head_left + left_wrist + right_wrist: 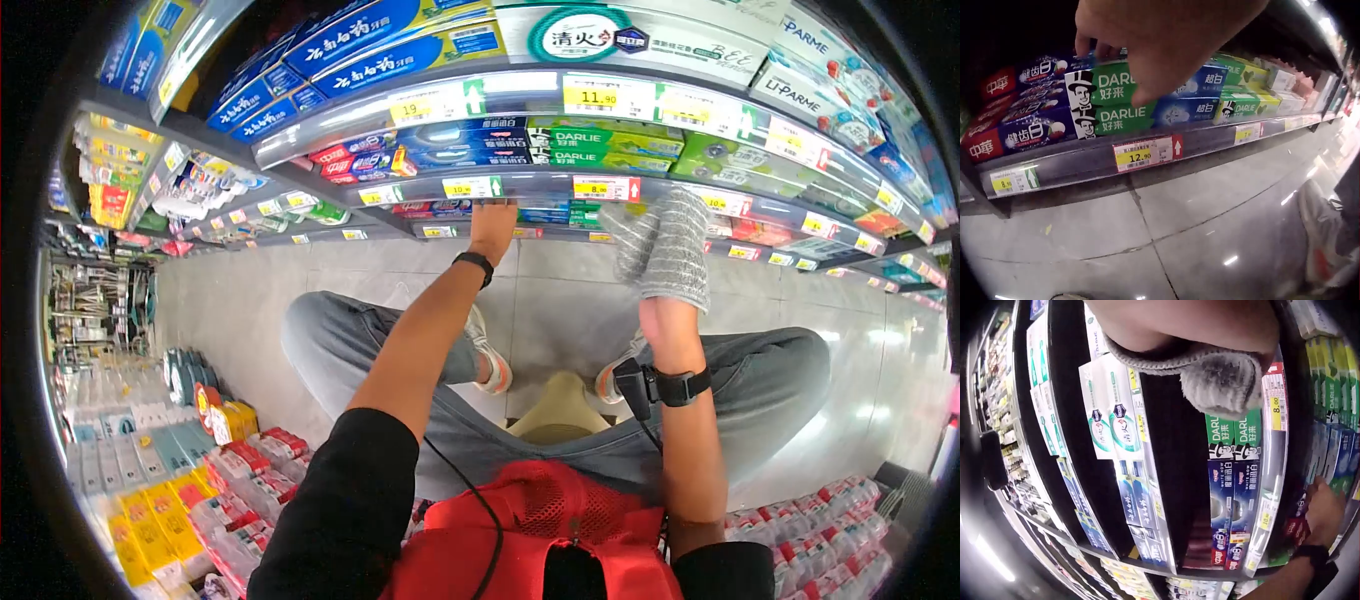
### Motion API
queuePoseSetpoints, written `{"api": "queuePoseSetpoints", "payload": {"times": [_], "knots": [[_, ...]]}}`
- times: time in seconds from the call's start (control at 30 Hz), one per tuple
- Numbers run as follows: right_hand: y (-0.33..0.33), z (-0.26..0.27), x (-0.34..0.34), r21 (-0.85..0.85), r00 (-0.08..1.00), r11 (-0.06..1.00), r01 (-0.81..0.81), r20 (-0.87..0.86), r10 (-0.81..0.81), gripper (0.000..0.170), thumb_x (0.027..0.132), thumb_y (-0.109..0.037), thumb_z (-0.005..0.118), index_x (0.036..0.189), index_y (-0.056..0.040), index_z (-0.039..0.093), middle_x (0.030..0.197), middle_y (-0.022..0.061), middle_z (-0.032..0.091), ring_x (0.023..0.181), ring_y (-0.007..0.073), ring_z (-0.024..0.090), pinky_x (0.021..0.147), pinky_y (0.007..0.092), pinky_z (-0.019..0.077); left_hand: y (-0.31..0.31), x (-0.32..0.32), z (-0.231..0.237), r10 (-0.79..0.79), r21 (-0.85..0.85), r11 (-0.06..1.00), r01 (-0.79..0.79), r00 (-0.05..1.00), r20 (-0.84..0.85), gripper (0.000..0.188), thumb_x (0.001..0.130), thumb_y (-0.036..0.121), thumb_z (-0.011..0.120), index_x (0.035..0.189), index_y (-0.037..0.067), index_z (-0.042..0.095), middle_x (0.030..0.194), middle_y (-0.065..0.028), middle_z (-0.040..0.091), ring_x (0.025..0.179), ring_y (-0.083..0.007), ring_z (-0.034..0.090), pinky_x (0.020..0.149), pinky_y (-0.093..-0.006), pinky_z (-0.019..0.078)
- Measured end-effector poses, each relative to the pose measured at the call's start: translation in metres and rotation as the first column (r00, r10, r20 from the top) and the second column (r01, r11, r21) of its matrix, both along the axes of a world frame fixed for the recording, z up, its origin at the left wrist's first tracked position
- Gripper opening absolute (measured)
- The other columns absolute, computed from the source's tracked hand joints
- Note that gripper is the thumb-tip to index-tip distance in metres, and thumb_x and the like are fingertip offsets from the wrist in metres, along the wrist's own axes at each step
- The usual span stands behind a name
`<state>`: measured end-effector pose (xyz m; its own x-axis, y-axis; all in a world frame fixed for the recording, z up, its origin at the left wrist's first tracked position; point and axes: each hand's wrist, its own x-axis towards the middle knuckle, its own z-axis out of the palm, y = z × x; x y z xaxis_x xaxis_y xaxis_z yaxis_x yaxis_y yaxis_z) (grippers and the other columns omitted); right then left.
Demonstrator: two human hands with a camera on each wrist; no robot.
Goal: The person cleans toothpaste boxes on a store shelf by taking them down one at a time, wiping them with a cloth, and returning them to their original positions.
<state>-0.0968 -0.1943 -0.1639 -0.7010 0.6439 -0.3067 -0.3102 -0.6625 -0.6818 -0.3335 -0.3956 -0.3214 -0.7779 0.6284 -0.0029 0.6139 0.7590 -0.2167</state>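
Observation:
My left hand (pixel 493 228) reaches in under a shelf edge at the lowest row. In the left wrist view it bends over the green and blue Darlie toothpaste boxes (pixel 1124 117), thumb low across their fronts and fingertips behind the top edge. Red and blue toothpaste boxes (pixel 1035 134) lie just left of it. A grey, white-striped cloth mitt (pixel 682 245) covers my right hand up to the wrist, so its fingers are hidden. It is held up in front of the price tags, right of the left hand; part of the cloth is blurred.
Higher shelves carry more toothpaste, with blue boxes (pixel 400 45) and white boxes (pixel 690 45) on top. Price-tag strips (pixel 600 95) edge the shelves. A stool (pixel 555 405) is between my feet. Behind are packs of red-labelled bottles (pixel 250 500) and yellow boxes (pixel 155 520).

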Motion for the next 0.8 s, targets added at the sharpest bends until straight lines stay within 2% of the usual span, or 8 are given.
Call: {"api": "queuePoseSetpoints", "payload": {"times": [0.07, 0.2, 0.4, 0.5, 0.53, 0.6, 0.7, 0.8], "knots": [[0.004, -0.006, 0.003, -0.098, 0.967, 0.984, -0.152, -0.223, 0.127, 0.039, 0.104, -0.027, 0.055, 0.14, -0.0119, 0.052, 0.137, 0.0026, 0.057, 0.128, 0.0192, 0.051, 0.112, 0.0381, 0.0385, 0.001, 0.002, -0.001, 0.023, 0.008, 1.0, -0.023, 1.0, -0.014, 0.032, 0.094, 0.017, 0.054, 0.124, 0.01, 0.064, 0.123, -0.0122, 0.069, 0.117, -0.0266, 0.064, 0.105, -0.0558, 0.0417], [0.008, -0.004, 0.01, -0.051, 0.901, 0.953, -0.299, -0.344, 0.264, 0.04, 0.104, -0.032, 0.054, 0.138, -0.0116, 0.053, 0.137, 0.0046, 0.057, 0.129, 0.0232, 0.05, 0.113, 0.0415, 0.0367, -0.003, -0.006, -0.003, -0.04, -0.018, 0.999, 0.038, 0.997, -0.069, 0.037, 0.092, 0.014, 0.054, 0.128, 0.008, 0.06, 0.124, -0.0163, 0.067, 0.117, -0.0325, 0.064, 0.101, -0.053, 0.0455], [0.001, 0.007, 0.005, -0.223, 0.886, 0.891, -0.395, -0.349, 0.306, 0.04, 0.101, -0.035, 0.054, 0.133, -0.0112, 0.058, 0.137, 0.0069, 0.058, 0.128, 0.0267, 0.051, 0.114, 0.0438, 0.0348, -0.018, -0.019, -0.016, -0.082, 0.059, 0.993, 0.098, 0.971, -0.223, 0.036, 0.089, 0.019, 0.057, 0.123, 0.006, 0.064, 0.134, -0.0164, 0.062, 0.123, -0.033, 0.06, 0.104, -0.0516, 0.0424], [0.0, 0.001, 0.004, -0.221, 0.858, 0.871, -0.438, -0.391, 0.333, 0.039, 0.101, -0.035, 0.054, 0.132, -0.0112, 0.058, 0.137, 0.0076, 0.058, 0.128, 0.0266, 0.051, 0.114, 0.044, 0.0349, -0.038, -0.023, -0.009, 0.103, 0.207, 0.974, -0.096, 0.994, -0.022, 0.055, 0.082, 0.026, 0.065, 0.132, 0.004, 0.057, 0.134, -0.0191, 0.06, 0.127, -0.036, 0.054, 0.103, -0.0533, 0.0408], [-0.002, 0.001, 0.002, -0.209, 0.866, 0.88, -0.427, -0.373, 0.332, 0.04, 0.101, -0.035, 0.054, 0.132, -0.0109, 0.059, 0.137, 0.0073, 0.059, 0.128, 0.0264, 0.051, 0.114, 0.0439, 0.035, -0.048, -0.024, -0.002, 0.104, 0.208, 0.973, -0.097, 0.994, -0.021, 0.055, 0.082, 0.026, 0.065, 0.132, 0.004, 0.057, 0.134, -0.0191, 0.06, 0.127, -0.036, 0.054, 0.103, -0.0533, 0.0408], [-0.005, -0.004, -0.001, -0.195, 0.874, 0.888, -0.418, -0.354, 0.334, 0.04, 0.101, -0.035, 0.054, 0.132, -0.0106, 0.059, 0.136, 0.0071, 0.059, 0.127, 0.0261, 0.051, 0.114, 0.0439, 0.0352, -0.071, -0.027, 0.012, 0.311, 0.085, 0.942, -0.326, 0.938, 0.156, 0.061, 0.077, 0.029, 0.073, 0.132, 0.009, 0.058, 0.137, -0.0156, 0.057, 0.134, -0.0356, 0.047, 0.104, -0.052, 0.0408], [-0.007, -0.014, 0.0, -0.132, 0.87, 0.894, -0.427, -0.327, 0.368, 0.044, 0.102, -0.037, 0.052, 0.137, -0.011, 0.055, 0.14, 0.0063, 0.056, 0.131, 0.0263, 0.049, 0.115, 0.0449, 0.0349, -0.118, -0.034, -0.015, 0.277, 0.18, 0.932, -0.314, 0.939, 0.206, 0.073, 0.074, 0.028, 0.076, 0.139, 0.011, 0.049, 0.144, -0.0154, 0.048, 0.136, -0.0353, 0.043, 0.105, -0.0524, 0.0407], [-0.01, -0.018, -0.003, -0.084, 0.882, 0.909, -0.408, -0.292, 0.369, 0.043, 0.102, -0.035, 0.054, 0.137, -0.011, 0.055, 0.14, 0.0057, 0.056, 0.13, 0.0256, 0.049, 0.114, 0.0447, 0.0353, -0.128, -0.032, -0.028, 0.247, 0.134, 0.951, -0.277, 0.947, 0.206, 0.078, 0.075, 0.027, 0.075, 0.144, 0.013, 0.042, 0.145, -0.0155, 0.044, 0.136, -0.0344, 0.041, 0.105, -0.0531, 0.0401]]}}
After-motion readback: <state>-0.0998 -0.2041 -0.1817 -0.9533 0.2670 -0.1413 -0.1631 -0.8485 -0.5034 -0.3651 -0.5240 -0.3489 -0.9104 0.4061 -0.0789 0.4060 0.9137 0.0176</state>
